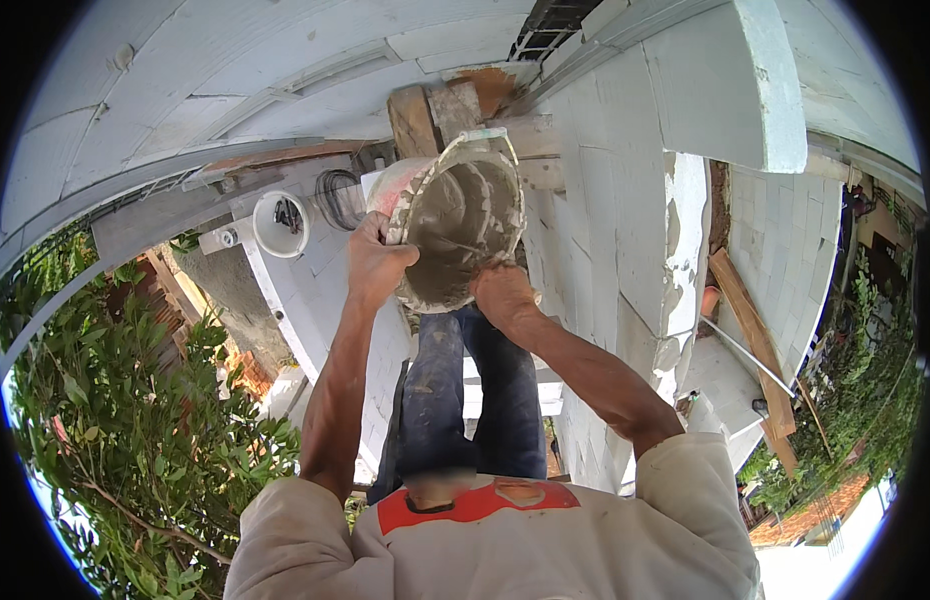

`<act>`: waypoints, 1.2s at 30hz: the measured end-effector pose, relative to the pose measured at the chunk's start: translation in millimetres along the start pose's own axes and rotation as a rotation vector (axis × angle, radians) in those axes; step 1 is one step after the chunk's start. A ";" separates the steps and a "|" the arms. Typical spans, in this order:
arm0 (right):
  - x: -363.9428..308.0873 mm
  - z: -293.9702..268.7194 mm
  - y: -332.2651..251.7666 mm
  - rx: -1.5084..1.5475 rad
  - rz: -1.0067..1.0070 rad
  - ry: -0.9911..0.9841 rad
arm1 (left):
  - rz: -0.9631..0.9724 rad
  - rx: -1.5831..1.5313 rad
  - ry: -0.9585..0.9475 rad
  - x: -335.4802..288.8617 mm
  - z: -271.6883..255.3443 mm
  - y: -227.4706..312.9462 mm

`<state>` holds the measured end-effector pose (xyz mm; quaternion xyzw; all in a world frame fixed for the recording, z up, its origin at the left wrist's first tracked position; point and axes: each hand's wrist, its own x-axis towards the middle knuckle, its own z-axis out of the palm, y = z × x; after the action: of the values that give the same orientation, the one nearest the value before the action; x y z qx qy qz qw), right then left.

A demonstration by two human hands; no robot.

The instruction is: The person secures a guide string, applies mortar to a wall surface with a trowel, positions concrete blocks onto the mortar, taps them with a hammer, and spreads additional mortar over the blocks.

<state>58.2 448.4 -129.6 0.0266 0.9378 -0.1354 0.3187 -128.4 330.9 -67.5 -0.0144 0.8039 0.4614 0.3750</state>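
Note:
A mortar-caked bucket [393, 190] tilts toward me, its mouth facing my body and its handle raised over the far side. Wet grey mortar [445, 205] coats the inside and lies in it. My left hand [378, 262] is closed on the bucket's left rim, thumb over the edge. At the near right of the rim, my right hand [505, 294] is curled shut with its fingers reaching into the mouth. What those fingers grip is hidden; a thin straight edge shows in the mortar beside them.
White block walls [605, 200] rise close on the right and ahead. Wooden blocks [413, 122] stand behind the bucket. Left of it are a small white bucket [281, 224] and a coil of dark wire [338, 198]. Planks [753, 330] lean at the right; leafy branches [135, 400] fill the left.

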 end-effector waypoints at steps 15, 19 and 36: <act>-188.4 -47.5 15.0 1.169 0.305 0.336 | -0.099 -0.228 -0.174 -83.4 36.6 103.2; -192.5 -48.0 -3.6 1.607 0.445 0.602 | -0.124 -0.302 -0.118 -80.7 46.1 94.1; -12.5 -128.0 117.0 1.779 1.116 1.646 | -0.264 -0.167 -0.009 -65.4 -8.8 31.8</act>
<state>8.5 596.0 -52.4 0.6753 0.3124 -0.4940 -0.4498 -98.3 321.4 -1.4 -0.1487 0.7522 0.4734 0.4336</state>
